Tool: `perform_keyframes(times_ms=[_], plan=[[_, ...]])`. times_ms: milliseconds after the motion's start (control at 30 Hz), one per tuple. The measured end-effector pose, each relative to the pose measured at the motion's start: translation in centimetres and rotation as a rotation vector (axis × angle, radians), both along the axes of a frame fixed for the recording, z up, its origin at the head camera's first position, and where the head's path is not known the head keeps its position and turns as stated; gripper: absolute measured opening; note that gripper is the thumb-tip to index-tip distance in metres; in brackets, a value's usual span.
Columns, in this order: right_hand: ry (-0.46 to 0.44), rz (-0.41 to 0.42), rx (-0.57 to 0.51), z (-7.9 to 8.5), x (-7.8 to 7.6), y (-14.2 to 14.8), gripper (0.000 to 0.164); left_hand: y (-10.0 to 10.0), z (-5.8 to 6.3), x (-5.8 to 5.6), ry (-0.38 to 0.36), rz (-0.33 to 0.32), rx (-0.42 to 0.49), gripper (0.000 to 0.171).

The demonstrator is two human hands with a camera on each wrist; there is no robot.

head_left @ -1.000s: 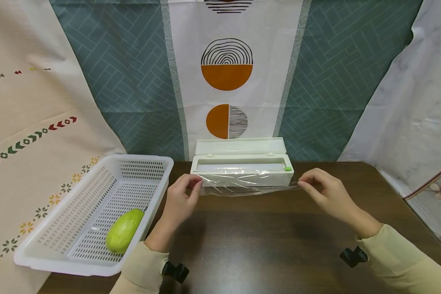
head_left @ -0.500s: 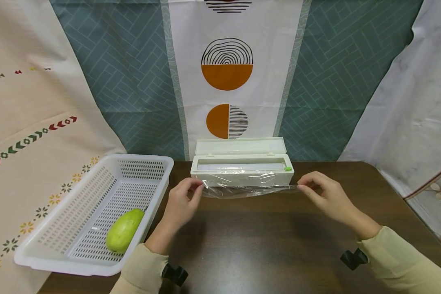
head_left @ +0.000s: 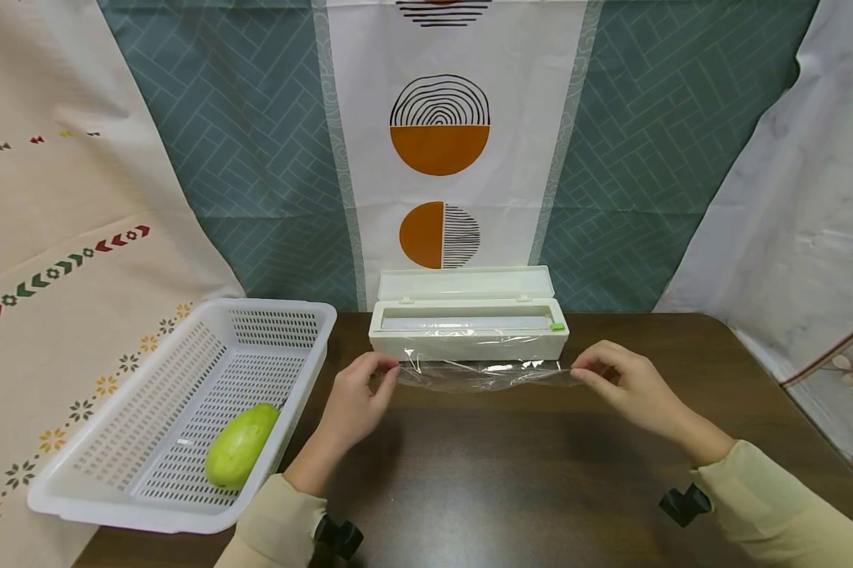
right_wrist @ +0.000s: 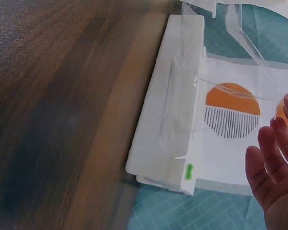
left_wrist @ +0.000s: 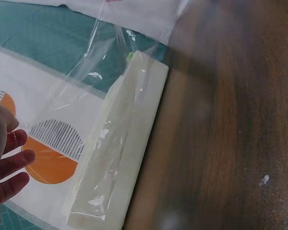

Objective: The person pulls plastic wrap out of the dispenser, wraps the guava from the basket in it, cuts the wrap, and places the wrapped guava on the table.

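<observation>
Right grip (right_wrist: 279, 179) pinches clear film (right_wrist: 182, 96) draped across white box (right_wrist: 151, 115), green tab (right_wrist: 189, 171).

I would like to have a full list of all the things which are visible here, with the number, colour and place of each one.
film: 1 sheet, clear, stretched between the hands, over the box's front
box: 1, white, lid open, far side of the table
roll: 1, whitish, inside the box
slider: 1, green, box's right end
basket: 1, white, left
fruit: 1, green, in the basket
table: 1, dark brown, under the box
printed cloth: 1, teal and white with orange, behind
cream cloth: 1, cream, left
marbled cloth: 1, whitish, right
black devices: 2, black, at the cuffs
sleeves: 2, pale yellow, on the arms
left hand: 1, bare, pinching film
right hand: 1, bare, pinching film
</observation>
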State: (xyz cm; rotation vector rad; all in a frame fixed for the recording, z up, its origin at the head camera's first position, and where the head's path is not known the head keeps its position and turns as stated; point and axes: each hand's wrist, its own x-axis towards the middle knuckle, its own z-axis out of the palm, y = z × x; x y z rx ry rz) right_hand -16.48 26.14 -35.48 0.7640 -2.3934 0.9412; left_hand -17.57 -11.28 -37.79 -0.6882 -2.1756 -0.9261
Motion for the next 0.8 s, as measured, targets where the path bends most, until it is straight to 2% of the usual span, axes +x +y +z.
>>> perform_keyframes(times_ms=[200,333,567,800], plan=[[-0.068,0.010,0.030,-0.7,0.0,0.3,0.024,0.0,-0.5,0.0,-0.022,-0.012,-0.018,0.010],[-0.106,0.011,0.040,-1.0,0.0,0.3,0.024,0.0,-0.8,0.0,-0.070,-0.005,-0.039,0.009],[-0.114,0.032,0.056,-1.5,0.0,0.3,0.020,0.1,-1.1,0.2,-0.142,-0.001,-0.089,0.007],[-0.184,0.048,0.090,-2.2,0.1,0.5,0.017,0.1,-1.5,0.3,-0.201,-0.020,-0.115,0.008]])
